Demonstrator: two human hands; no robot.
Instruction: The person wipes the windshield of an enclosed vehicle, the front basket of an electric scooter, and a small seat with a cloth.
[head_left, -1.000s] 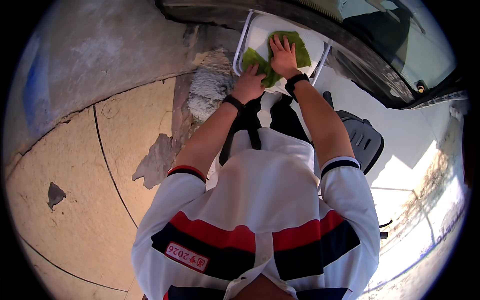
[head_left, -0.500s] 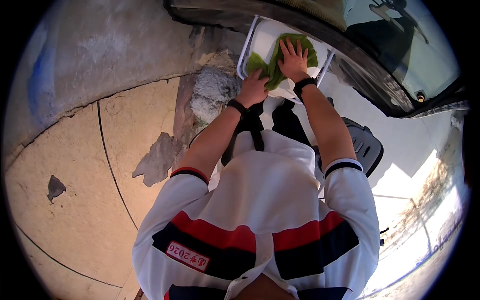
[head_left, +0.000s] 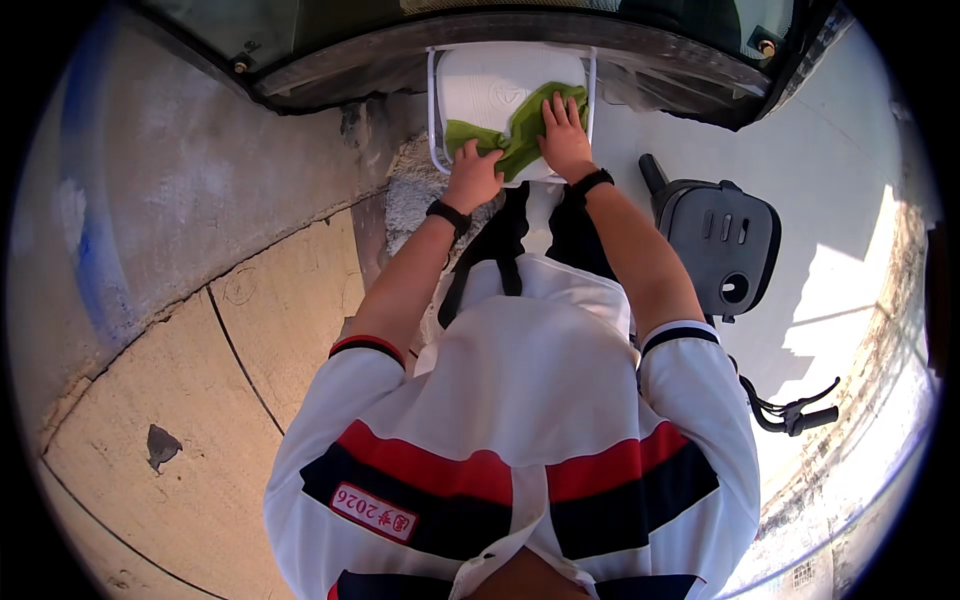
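Observation:
A crumpled green cloth (head_left: 522, 135) lies across the front part of a white seat-like panel (head_left: 490, 80) with a faint raised mark, set in a white tubular frame. My left hand (head_left: 473, 177) has its fingers bent over the cloth's near left part, with the thumb towards the middle. My right hand (head_left: 566, 142) lies on the cloth's right part, fingers stretched out and pressing it to the panel. Each wrist wears a black band.
Beyond the panel runs a dark-framed glass edge (head_left: 480, 25). On the right are a grey slotted seat-like part (head_left: 718, 245) and a handlebar grip with a lever (head_left: 800, 415). Rough grey rubble (head_left: 408, 195) lies left of the panel, beside a concrete wall (head_left: 230, 130).
The camera view has turned, so the panel now appears straighter and the handlebar shows. My right hand has drawn nearer the panel's right edge, and the cloth is more bunched.

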